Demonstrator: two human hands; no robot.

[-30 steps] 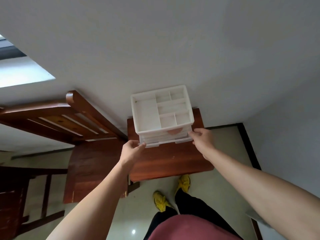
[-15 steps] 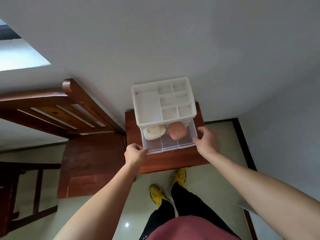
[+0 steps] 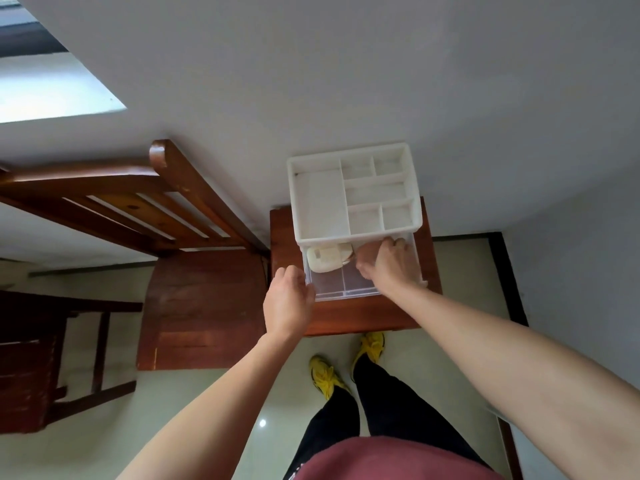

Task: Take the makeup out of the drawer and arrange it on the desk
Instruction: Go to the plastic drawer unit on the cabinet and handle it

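Though earlier at its corner, right hand point(image 3: 391, 265) now inside drawer point(image 3: 330, 289).

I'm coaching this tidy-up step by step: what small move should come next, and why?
Probably close the right hand on whatever lies beneath it and lift it out. The drawer is open, that hand's fingers curl down into its right half, hiding what lies there, and the left hand holds the drawer's front corner.

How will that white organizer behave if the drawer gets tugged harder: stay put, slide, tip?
Probably light: the white organizer looks like thin plastic, top compartments empty. It may slide on the polished wooden table. With the clear drawer pulled out, it might tip forward if unbraced.
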